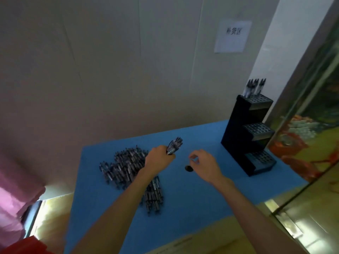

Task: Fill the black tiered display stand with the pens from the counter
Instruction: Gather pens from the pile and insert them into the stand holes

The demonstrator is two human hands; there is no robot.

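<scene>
A: How many things are on the blue counter (192, 208), taking the black tiered display stand (236, 132) as landmark?

B: 1 stand with 3 perforated tiers, at the counter's far right corner. Its top tier holds a small cluster of upright pens (254, 88), about 4; the exact count is blurred. The 2 lower tiers show only open holes. Well left of the stand lies 1 loose pile of pens (121, 165), too many to count.

A: And the hands?

B: 2. The left hand (158, 158), between pile and stand, grips 1 bundle of pens (175, 144) in its fist; the bundle's ends point up toward the stand. The right hand (203, 163), nearer the stand, has its fingers loosely curled, thumb close to fingertips; I cannot tell whether it pinches anything. A small dark round object (189, 168) lies on the counter just below it.

A: Edges and room?

B: Bare blue surface runs between the hands and the stand. The stand sits close to the counter's right edge, beside a glass panel (311, 110). The wall (110, 70) backs the far edge.
</scene>
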